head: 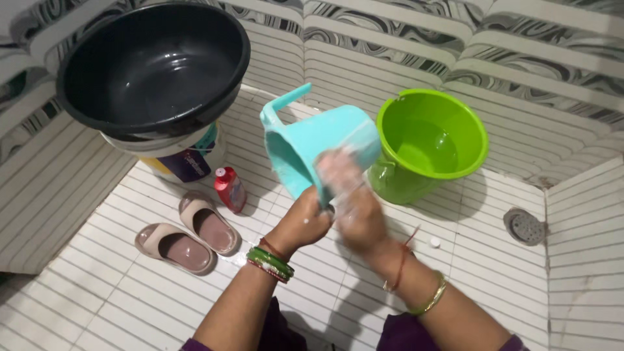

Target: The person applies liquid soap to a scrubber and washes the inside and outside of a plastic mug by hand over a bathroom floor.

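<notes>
Green bucket (431, 140) w/ water, right. Black tub (153, 68) atop white bucket (185, 156), left. Red bottle (230, 189) & two beige slippers (188, 233) on tiled floor (97, 299); drain (524, 226) far right.

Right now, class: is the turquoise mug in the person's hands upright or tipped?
Tipped. The turquoise mug lies on its side, mouth facing left, handle pointing up; the left hand grips its rim, the right hand rubs it.

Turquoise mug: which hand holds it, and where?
The left hand grips the turquoise mug at its rim. The right hand is blurred against it; its hold cannot be told.
</notes>
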